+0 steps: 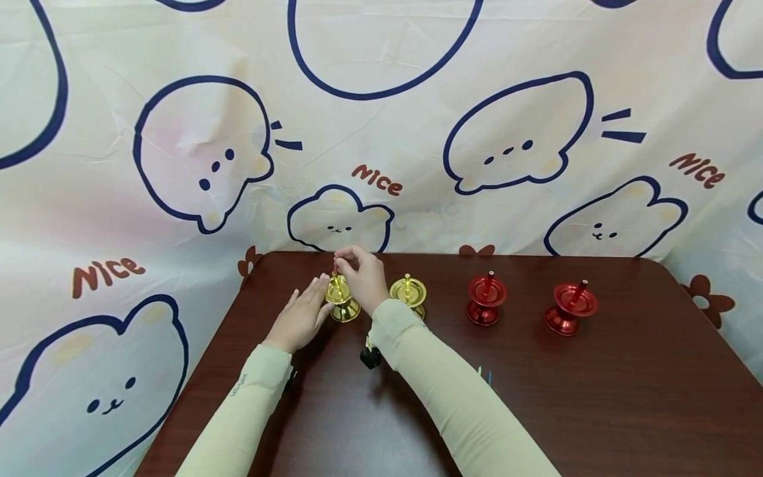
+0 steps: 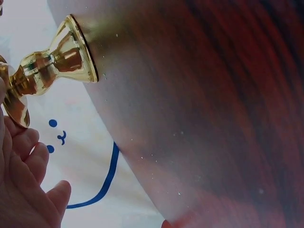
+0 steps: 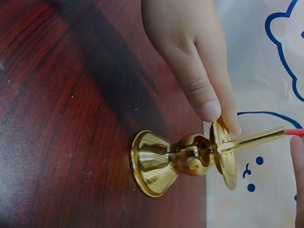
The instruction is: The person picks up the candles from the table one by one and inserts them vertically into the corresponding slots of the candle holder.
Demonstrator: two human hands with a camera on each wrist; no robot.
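At the left of the table, a gold candle holder stands upright, with a wide dish and a thin central tube. My left hand is at its left side. In the right wrist view the left thumb lies under the dish rim and a finger on the other side, pinching the rim. The right hand comes over from the right. Its thumb and fingertips pinch a thin red stick at the top of the tube. In the right wrist view the stick's red end meets the tube opening.
A second gold holder stands just right, partly behind the right forearm. Two red holders stand farther right. Small white and blue bits show past the right sleeve. A printed cloth hangs behind the brown table.
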